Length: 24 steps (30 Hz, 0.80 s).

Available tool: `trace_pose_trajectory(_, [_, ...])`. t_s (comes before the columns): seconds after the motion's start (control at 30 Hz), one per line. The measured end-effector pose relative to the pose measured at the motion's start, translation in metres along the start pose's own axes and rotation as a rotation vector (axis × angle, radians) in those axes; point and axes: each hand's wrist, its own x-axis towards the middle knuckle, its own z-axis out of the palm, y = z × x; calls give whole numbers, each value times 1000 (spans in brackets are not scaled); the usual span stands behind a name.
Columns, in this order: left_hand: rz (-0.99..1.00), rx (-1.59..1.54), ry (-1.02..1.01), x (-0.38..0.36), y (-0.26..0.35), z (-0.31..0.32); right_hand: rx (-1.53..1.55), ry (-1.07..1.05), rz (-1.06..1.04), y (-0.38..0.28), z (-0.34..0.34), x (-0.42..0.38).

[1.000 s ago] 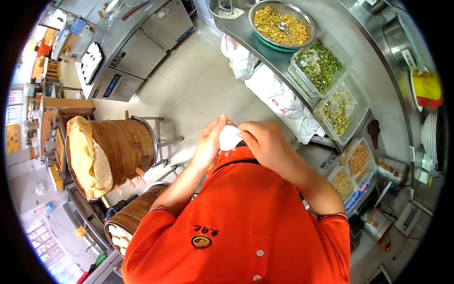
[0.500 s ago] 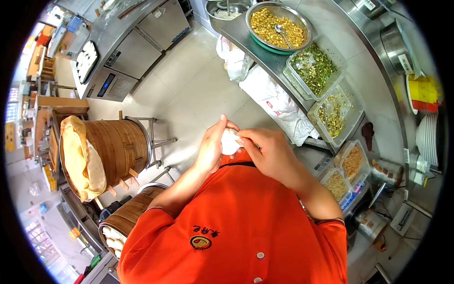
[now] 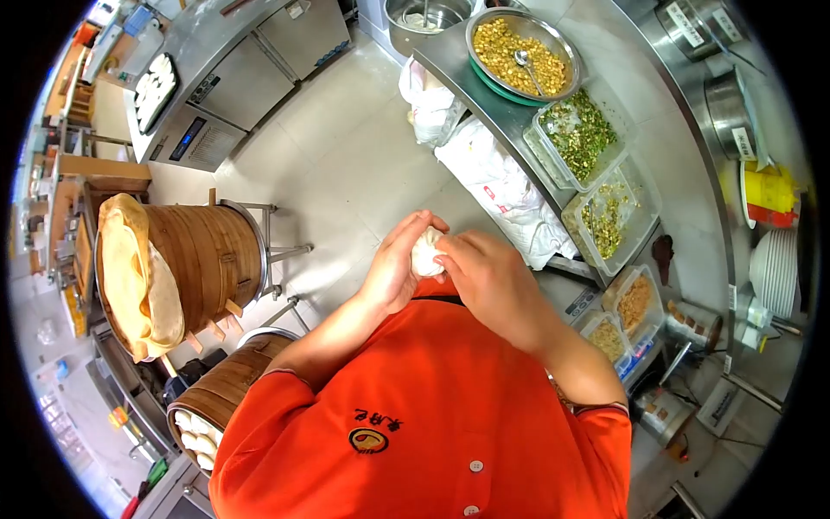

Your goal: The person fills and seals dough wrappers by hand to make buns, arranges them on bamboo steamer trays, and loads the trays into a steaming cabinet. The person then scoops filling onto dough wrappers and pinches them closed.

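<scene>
A white dough bun (image 3: pixel 425 253) sits between both hands in front of the chest, its top gathered. My left hand (image 3: pixel 395 266) cups it from the left side, fingers curled around it. From the right, my right hand (image 3: pixel 489 278) pinches the dough near its upper edge with thumb and fingertips. The fingers hide part of the bun, and whatever is inside it does not show.
To the right, a counter (image 3: pixel 450 65) carries a steel bowl of yellow diced filling (image 3: pixel 510 52) with a spoon, and a tub of chopped greens (image 3: pixel 575 134). Bamboo steamers (image 3: pixel 203 268) stand at left. A tray of white dough pieces (image 3: pixel 156 93) lies at upper left.
My left fingers have curled further around the bun, and my right hand has turned slightly over it. The surroundings have shifted a little in view as the head moved.
</scene>
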Motion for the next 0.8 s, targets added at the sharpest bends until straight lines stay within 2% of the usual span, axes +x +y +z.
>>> trace_pose_trajectory(0.1, [-54, -11, -54, 0, 4, -10, -123, 26, -48, -15, 2, 4])
trace_pose_trajectory(0.17, [-57, -48, -66, 2, 5, -15, -113, -63, -40, -16, 6, 10])
trace_pose_trajectory(0.23, [-56, -86, -80, 2, 8, -17, -164, -66, -81, -14, 12, 14])
trace_pose_trajectory(0.4, [-34, -128, 33, -15, 12, -29, -278, -144, -220, -30, 20, 26])
trace_pose_trajectory(0.47, [-2, -165, 44, -25, 13, -31, -224, -62, -212, -37, 26, 27])
trace_pose_trajectory(0.5, [9, -185, 50, -33, 12, -32, -207, -90, -241, -37, 29, 27])
trace_pose_trajectory(0.6, [101, -300, 164, -64, -7, -42, -165, -318, -433, -41, 47, 31])
trace_pose_trajectory(0.67, [235, -456, 172, -73, -44, -65, -222, -288, -500, -51, 61, 34])
trace_pose_trajectory(0.8, [462, -549, 420, -145, -50, -65, -136, -522, -830, -81, 112, 40])
